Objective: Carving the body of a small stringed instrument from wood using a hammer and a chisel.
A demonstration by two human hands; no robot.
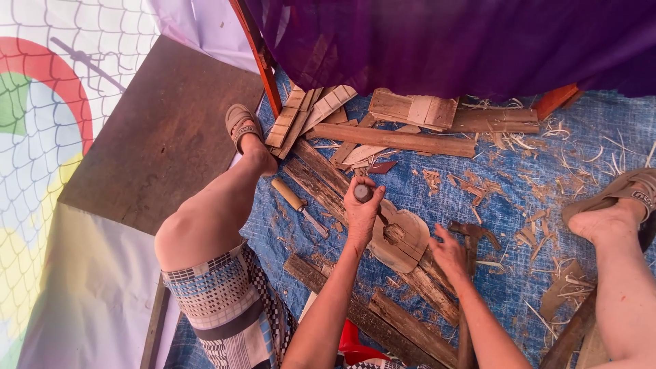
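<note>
Here, my right hand [447, 253] wraps its fingers around the hammer [470, 239] handle, at about 5 o'clock from the rounded wooden piece [400, 236]. My left hand [362, 205] is clenched on a chisel [362, 193] standing at its 10 o'clock edge. Farther at 12 o'clock lie planks [393, 139] on the blue tarp [547, 171].

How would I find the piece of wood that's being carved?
Start at the blue tarp covered in shavings and look between the two hands. The carved wood piece lies there, rounded, pale, with a hole in its middle, unlike the straight dark planks around it.
</note>
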